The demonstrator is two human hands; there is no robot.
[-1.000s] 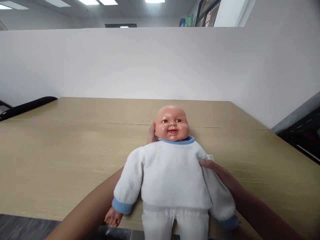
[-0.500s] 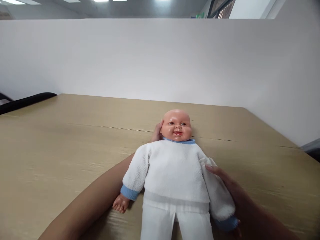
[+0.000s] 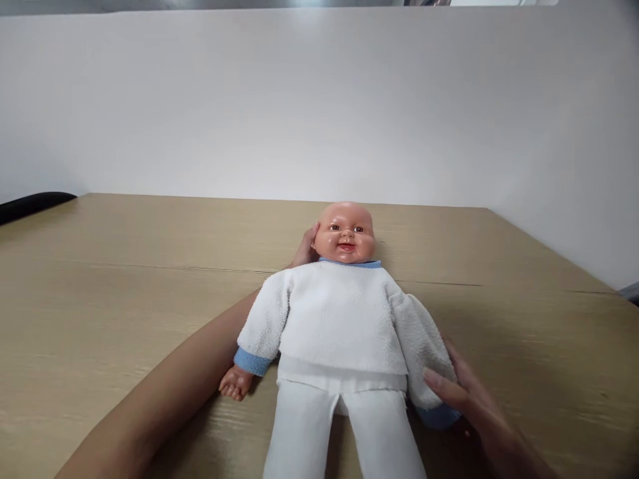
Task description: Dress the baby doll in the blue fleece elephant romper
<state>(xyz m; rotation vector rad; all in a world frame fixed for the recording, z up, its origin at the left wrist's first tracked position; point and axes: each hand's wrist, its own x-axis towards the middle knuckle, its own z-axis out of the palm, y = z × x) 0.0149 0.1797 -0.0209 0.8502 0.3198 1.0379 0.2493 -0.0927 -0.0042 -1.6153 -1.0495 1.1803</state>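
Observation:
A baby doll (image 3: 339,319) in a white fleece top with blue cuffs and white trousers lies on its back on the wooden table (image 3: 124,286). My left hand (image 3: 305,247) reaches under the doll's shoulders and cups the side and back of its head; only some fingers show. My right hand (image 3: 462,392) lies on the doll's sleeve near the blue cuff, fingers wrapped round the lower arm.
White partition walls (image 3: 319,100) close off the table's far and right sides. A black chair back (image 3: 30,203) pokes in at the far left edge. A seam runs across the tabletop behind the doll's shoulders.
My right hand has slid down the doll's sleeve from the shoulder to the cuff. The doll now lies flatter and further onto the table. The view has tilted down.

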